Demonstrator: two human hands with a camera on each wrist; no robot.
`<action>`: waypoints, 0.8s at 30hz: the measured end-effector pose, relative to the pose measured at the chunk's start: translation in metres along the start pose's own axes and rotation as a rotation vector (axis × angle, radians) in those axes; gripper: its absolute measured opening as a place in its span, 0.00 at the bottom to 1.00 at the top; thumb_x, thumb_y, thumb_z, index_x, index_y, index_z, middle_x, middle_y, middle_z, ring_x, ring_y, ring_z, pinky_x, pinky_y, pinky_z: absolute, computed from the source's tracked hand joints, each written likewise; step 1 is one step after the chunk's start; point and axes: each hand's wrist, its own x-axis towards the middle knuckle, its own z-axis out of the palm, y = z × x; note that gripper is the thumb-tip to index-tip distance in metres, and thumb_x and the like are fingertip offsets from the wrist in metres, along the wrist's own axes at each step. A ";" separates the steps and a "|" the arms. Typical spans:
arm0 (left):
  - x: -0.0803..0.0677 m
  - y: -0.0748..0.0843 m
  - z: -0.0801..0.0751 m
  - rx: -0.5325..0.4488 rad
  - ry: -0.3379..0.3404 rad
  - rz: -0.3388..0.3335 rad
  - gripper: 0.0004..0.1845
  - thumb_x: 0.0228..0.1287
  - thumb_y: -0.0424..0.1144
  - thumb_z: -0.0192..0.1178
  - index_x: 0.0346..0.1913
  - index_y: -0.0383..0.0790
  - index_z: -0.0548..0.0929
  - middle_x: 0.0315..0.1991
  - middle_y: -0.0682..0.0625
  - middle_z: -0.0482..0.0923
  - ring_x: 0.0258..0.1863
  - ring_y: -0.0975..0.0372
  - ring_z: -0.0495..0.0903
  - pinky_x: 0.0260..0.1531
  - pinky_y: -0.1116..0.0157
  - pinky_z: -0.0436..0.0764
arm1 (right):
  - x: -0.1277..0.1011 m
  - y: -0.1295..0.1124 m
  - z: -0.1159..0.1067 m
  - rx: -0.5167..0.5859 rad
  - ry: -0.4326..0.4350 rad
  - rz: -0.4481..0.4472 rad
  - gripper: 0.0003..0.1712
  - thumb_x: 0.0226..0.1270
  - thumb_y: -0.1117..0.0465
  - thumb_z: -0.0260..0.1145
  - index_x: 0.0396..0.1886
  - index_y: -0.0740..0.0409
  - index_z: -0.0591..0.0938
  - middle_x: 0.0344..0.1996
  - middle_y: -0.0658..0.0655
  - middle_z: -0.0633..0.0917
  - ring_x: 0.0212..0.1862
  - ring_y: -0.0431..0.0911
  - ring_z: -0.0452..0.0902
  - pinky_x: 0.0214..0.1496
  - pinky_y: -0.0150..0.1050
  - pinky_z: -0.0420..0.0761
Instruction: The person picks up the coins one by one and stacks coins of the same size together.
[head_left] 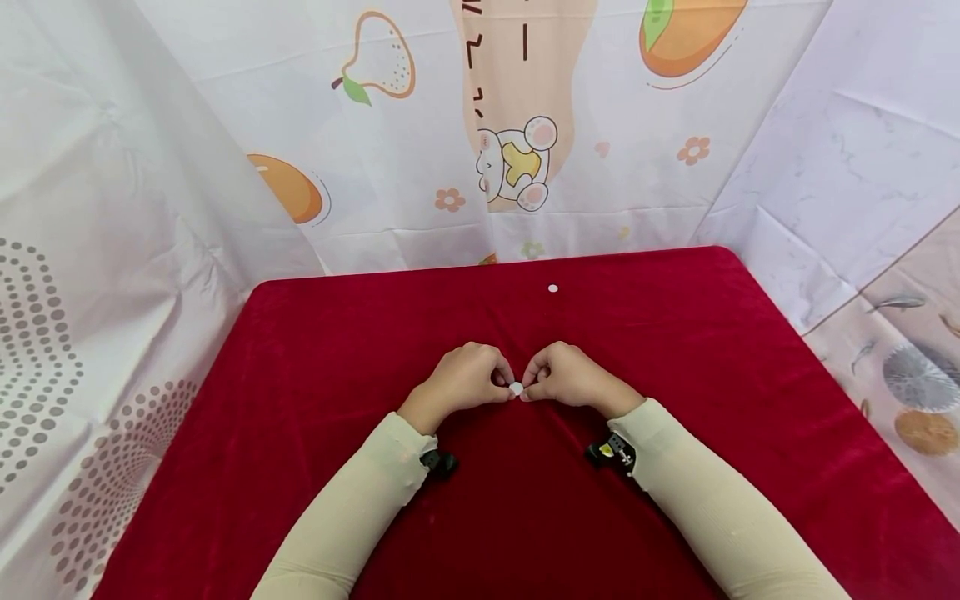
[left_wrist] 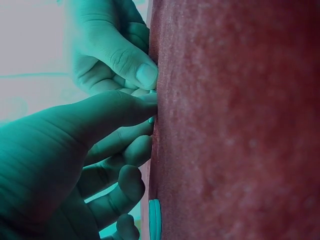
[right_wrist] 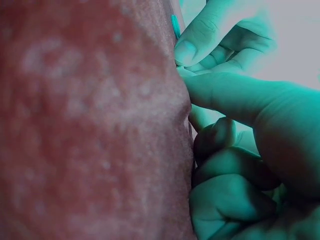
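A small white disc [head_left: 516, 388] lies on the red bench [head_left: 712, 375], near its middle. The left hand [head_left: 459, 379] and right hand [head_left: 570, 375] meet over the disc, fingers curled, both pinching it. Beyond the disc, a second disc [head_left: 552, 288] sits near the bench's far edge.
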 end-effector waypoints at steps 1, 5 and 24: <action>0.000 0.000 0.000 -0.009 -0.001 0.000 0.03 0.60 0.47 0.75 0.35 0.56 0.92 0.30 0.66 0.83 0.31 0.70 0.78 0.35 0.67 0.80 | 0.000 0.000 0.000 -0.004 0.000 -0.002 0.07 0.55 0.57 0.82 0.26 0.46 0.90 0.14 0.49 0.78 0.18 0.38 0.66 0.23 0.33 0.67; 0.000 -0.002 -0.001 -0.068 -0.006 0.011 0.03 0.60 0.45 0.76 0.35 0.53 0.92 0.30 0.64 0.84 0.31 0.69 0.79 0.35 0.68 0.81 | 0.000 -0.001 -0.001 -0.026 0.001 -0.010 0.07 0.55 0.57 0.82 0.26 0.45 0.89 0.14 0.48 0.78 0.19 0.38 0.67 0.24 0.34 0.67; 0.001 -0.003 0.002 0.008 0.029 0.031 0.04 0.57 0.48 0.77 0.34 0.57 0.92 0.28 0.68 0.83 0.31 0.72 0.78 0.45 0.62 0.76 | -0.003 -0.003 -0.004 -0.032 0.009 -0.038 0.06 0.56 0.59 0.81 0.29 0.46 0.90 0.13 0.48 0.77 0.18 0.38 0.66 0.25 0.34 0.68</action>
